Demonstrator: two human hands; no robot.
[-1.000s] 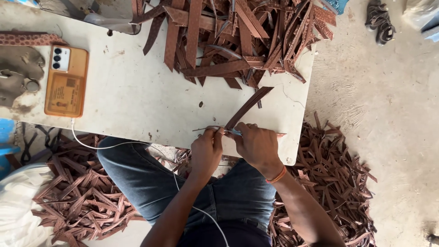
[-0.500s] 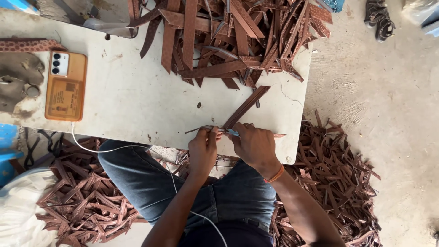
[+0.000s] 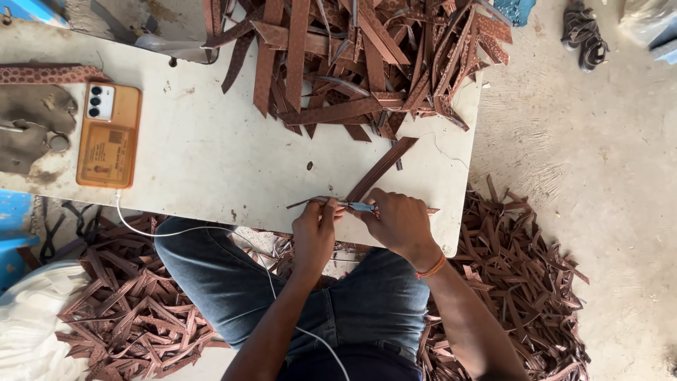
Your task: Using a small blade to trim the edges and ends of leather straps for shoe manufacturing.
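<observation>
At the near edge of a white table [image 3: 211, 162], my left hand [image 3: 315, 233] pinches a thin brown leather strip [image 3: 314, 203] that points left. My right hand [image 3: 398, 222] grips a small blue-handled cutting tool [image 3: 361, 206] pressed against that strip. A longer brown strap [image 3: 381, 168] runs diagonally from my hands up toward a large heap of brown leather straps [image 3: 367, 63] at the table's far side. My right wrist wears an orange band [image 3: 431, 267].
A phone in an orange case [image 3: 109, 134] lies at the table's left, its white cable [image 3: 183, 231] trailing over my jeans. Leather scraps [image 3: 522, 282] cover the floor on both sides. A sandal [image 3: 585, 35] rests on the concrete floor at the upper right.
Both hands stay at the table's edge on the strip. The view has shifted slightly. The strip's free end looks a little shorter.
</observation>
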